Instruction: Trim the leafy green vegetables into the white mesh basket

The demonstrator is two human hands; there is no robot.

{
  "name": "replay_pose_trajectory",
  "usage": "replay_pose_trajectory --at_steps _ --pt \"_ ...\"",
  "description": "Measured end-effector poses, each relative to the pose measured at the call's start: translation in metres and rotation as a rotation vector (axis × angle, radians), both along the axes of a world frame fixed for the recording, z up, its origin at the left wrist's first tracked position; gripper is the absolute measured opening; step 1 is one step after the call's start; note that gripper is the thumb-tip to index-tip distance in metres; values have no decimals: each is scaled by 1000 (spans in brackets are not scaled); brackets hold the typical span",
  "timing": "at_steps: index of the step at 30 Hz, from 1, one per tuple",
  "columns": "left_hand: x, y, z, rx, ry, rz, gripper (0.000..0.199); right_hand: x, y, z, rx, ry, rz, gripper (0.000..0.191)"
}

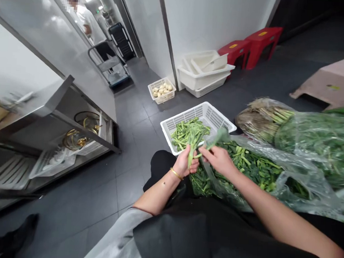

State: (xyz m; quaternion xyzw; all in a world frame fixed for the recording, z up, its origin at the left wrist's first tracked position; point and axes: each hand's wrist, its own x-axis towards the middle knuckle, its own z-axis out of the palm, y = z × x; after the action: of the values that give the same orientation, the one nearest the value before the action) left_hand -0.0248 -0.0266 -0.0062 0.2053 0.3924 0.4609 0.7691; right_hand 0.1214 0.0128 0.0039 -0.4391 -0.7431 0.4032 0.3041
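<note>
My left hand [185, 162] is closed round a green vegetable stalk [192, 144], held upright over the near rim of a white basket [172, 120]. Just right of it, my right hand [217, 157] pinches a leafy piece [221, 136] of green vegetable close to the stalk. Cut green stems [186, 132] lie in the left part of the basket. Beneath and beyond my right forearm, an open clear plastic bag holds many leafy greens [246, 165].
Bagged greens [321, 135] and bundled scallions [267, 116] lie at right. Beyond stand a small basket of pale round vegetables [162, 90], stacked white tubs [203, 78], red stools [259, 42] and a pinkish stool [334, 79]. A steel shelf [83, 128] is at left; a person [89, 25] stands near a cart [116, 76].
</note>
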Motion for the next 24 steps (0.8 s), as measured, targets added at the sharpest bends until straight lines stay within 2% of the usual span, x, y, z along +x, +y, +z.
replay_pose_trajectory --at_steps 1,3,6,8,10,11,13,14,17,19,21,23,24 --pt "3 -3 -1 12 17 -32 55 -2 9 2 -42 -32 -8 38" --pt "10 -6 -4 26 96 0 58 -6 15 5 -10 -72 12 33" --pt "15 3 -10 -15 233 204 59 -10 -11 1 272 -90 29 25" --pt "14 10 -13 -53 253 295 60 -9 -33 -3 420 -48 116 21" --pt "10 12 -14 -31 273 325 59 -4 -39 -3 351 -5 112 25" --pt "9 10 -14 5 311 322 58 -2 -34 0 262 2 40 29" --pt "10 1 -14 130 447 333 54 1 -13 7 81 -12 -125 34" --pt "11 -5 -13 203 520 345 50 2 0 11 15 -21 -159 34" --pt "20 -17 -12 339 604 339 39 0 24 13 -38 -30 -113 32" --pt "26 -17 -13 282 490 278 38 -2 18 5 82 -48 -147 31" --pt "31 -10 -15 170 343 294 40 -3 -2 -6 298 -94 -162 27" --pt "31 -2 -16 116 276 391 42 -2 -22 -15 449 -104 -53 24" --pt "30 0 -16 117 284 432 42 0 -28 -16 455 -91 7 23"
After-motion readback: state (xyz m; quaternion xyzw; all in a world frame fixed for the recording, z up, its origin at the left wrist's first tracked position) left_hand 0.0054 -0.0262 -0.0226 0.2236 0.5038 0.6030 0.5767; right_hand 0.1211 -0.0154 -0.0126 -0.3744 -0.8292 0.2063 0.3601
